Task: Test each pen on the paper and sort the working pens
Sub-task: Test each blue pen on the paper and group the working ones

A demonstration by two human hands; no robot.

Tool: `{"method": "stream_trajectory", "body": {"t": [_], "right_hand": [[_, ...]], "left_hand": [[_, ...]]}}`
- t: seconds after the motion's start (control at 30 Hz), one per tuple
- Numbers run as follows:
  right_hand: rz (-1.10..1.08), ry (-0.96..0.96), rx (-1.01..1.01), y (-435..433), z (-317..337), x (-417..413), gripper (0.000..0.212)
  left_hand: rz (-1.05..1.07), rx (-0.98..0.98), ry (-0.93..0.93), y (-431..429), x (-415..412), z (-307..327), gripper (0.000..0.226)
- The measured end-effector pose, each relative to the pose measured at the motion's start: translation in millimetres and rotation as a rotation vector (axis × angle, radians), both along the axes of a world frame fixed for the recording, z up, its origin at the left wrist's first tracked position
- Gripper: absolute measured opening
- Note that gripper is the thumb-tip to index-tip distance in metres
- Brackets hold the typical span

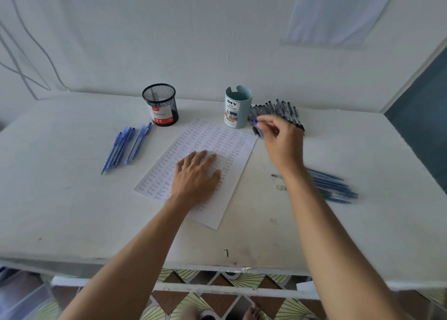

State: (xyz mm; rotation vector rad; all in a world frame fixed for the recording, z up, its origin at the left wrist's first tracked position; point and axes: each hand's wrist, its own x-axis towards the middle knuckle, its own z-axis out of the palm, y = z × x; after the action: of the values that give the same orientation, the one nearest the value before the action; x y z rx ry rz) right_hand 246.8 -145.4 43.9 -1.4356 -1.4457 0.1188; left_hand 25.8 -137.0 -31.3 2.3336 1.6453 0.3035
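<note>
The right hand (280, 140), just right of centre frame, pinches a blue pen (256, 121) in its fingers. The pen's blue end points left toward the teal organizer (238, 106), but blur hides its long axis. The left hand (196, 176) lies on the paper (217, 138) at centre, fingers spread flat.

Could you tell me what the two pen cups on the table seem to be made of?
The black cup looks like painted metal mesh: its wall is a see-through grid. The teal cup looks like smooth matte plastic, opaque with a moulded notched rim.
</note>
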Motion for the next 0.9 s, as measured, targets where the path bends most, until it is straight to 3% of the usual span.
{"method": "stream_trajectory", "body": {"t": [0.17, 0.27, 0.37, 0.47, 0.63, 0.77, 0.9], "right_hand": [[0.123, 0.391, -0.386, 7.8, -3.7, -39.8, 0.014], [0.064, 0.468, -0.608, 5.8, -25.5, -54.9, 0.007], [-0.013, 0.341, -0.618, 6.7, -49.0, -64.0, 0.003], [-0.058, 0.242, -0.624, 4.6, -55.0, -68.0, 0.016], [-0.076, 0.145, -0.565, -5.4, -51.0, -58.2, 0.021], [0.008, -0.208, -0.470, -17.3, -62.6, -40.1, 0.028], [0.085, -0.559, -0.601, -26.0, -76.5, -34.5, 0.046]], "left_hand": [[0.015, -0.064, -0.208, 4.8, -7.1, 4.3, 0.048], [0.065, -0.078, -0.427, 1.3, -12.0, 11.3, 0.058], [0.093, -0.068, -0.485, -1.9, -12.4, 14.2, 0.050], [0.104, -0.050, -0.394, -2.8, -10.6, 12.8, 0.033], [0.047, -0.026, -0.238, -6.0, -8.6, 9.4, 0.045], [0.013, -0.018, -0.163, -5.5, -7.0, 10.8, 0.044], [-0.001, -0.025, -0.155, -4.0, -6.3, 10.8, 0.025]]}}
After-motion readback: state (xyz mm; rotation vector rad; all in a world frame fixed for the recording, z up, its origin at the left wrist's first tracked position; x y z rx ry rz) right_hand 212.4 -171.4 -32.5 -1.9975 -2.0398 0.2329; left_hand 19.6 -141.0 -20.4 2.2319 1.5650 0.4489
